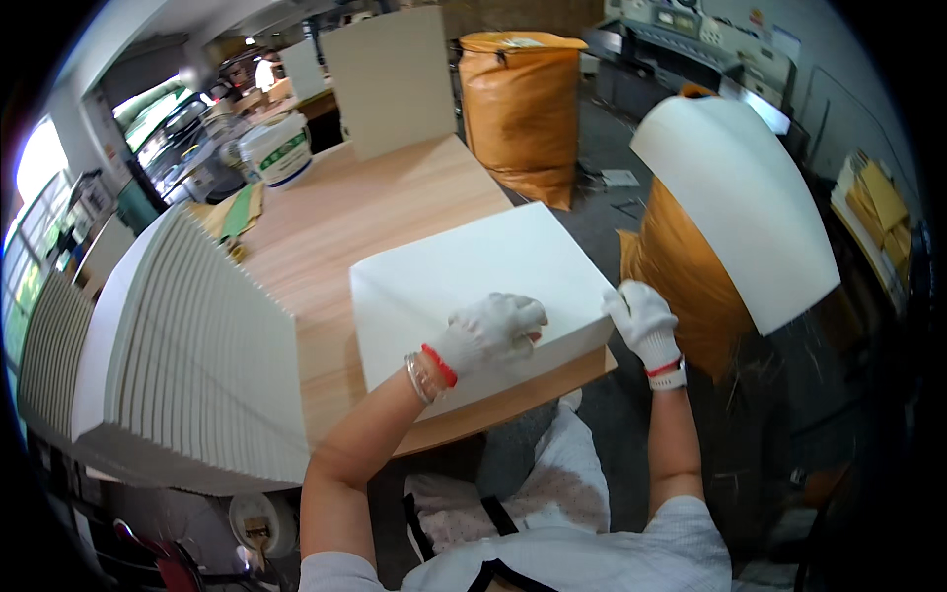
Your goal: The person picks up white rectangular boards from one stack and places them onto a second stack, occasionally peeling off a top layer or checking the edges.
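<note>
Working at white block point(483, 261) | left hand point(496, 328) over it | right hand point(643, 316) at corner | fingers bent, closure unclear

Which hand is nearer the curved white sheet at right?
Right. The right hand is at the near right corner of the white block, left of the sheet; the left hand is farther left, over the block.
</note>
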Tool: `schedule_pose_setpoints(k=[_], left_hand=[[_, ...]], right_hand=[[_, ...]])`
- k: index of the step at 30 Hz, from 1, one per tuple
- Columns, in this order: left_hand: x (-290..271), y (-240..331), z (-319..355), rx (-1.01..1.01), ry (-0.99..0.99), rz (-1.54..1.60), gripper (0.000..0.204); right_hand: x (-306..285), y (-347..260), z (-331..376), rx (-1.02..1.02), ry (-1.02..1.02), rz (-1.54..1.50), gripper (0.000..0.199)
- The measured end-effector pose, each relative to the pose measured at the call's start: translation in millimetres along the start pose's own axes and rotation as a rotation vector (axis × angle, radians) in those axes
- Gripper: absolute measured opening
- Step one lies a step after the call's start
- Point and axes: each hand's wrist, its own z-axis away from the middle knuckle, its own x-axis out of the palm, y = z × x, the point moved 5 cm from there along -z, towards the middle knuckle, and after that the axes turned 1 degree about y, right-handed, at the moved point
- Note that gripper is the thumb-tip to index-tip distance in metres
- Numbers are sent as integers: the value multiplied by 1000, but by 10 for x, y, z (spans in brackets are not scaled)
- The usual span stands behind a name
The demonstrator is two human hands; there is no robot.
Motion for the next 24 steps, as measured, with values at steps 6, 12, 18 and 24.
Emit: schedule_pose_setpoints(k=[6, 12, 18, 24], left_hand=[[173, -14, -286, 83, 38, -110, 4], [171, -147, -250, 50, 77, 186, 9], [162, -251, -240, -99, -19, 501, 14], [168, -251, -227, -166, -80, 543, 27]], right_hand=[[-145, -408, -540, -151, 153, -215, 37], [-16, -220, -628, 21, 155, -260, 29], [-20, -207, -518, -87, 282, -157, 17], [15, -179, -486, -103, 345, -141, 19]])
